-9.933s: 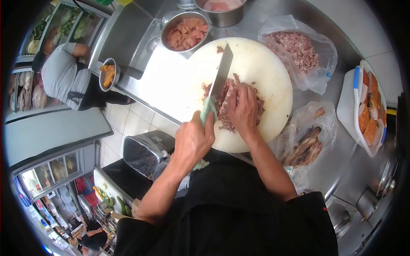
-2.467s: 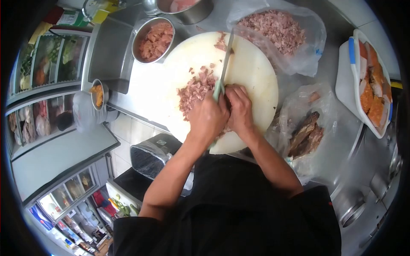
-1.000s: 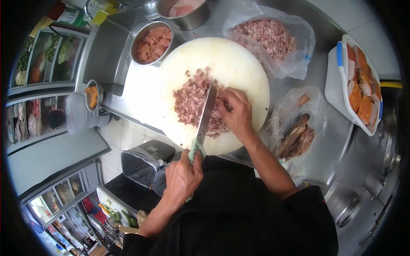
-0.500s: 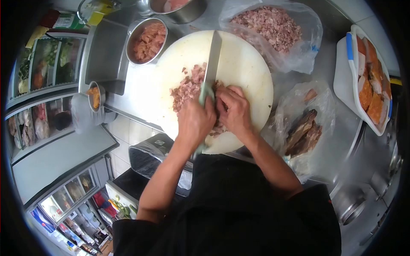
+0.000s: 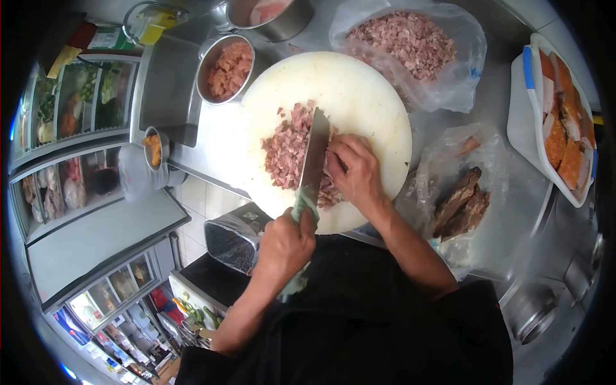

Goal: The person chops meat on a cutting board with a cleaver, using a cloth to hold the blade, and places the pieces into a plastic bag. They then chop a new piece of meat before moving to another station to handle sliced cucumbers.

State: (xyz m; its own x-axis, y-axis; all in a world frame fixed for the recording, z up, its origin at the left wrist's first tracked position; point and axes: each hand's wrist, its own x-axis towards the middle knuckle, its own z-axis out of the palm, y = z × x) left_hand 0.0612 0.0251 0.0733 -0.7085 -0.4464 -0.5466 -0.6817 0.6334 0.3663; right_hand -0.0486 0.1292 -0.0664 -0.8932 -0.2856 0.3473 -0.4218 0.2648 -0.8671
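While the cleaver [image 5: 314, 151] is gripped by its cloth-wrapped handle in the clenched left hand [image 5: 287, 247], the chopped meat [image 5: 285, 151] on the round cutting board [image 5: 366, 90] is held down just beside the blade by the curled right hand [image 5: 356, 172].

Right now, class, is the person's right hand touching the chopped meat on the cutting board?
Touching. The head view shows the right hand with curled fingers pressed on the chopped meat, beside the cleaver that the left hand holds.
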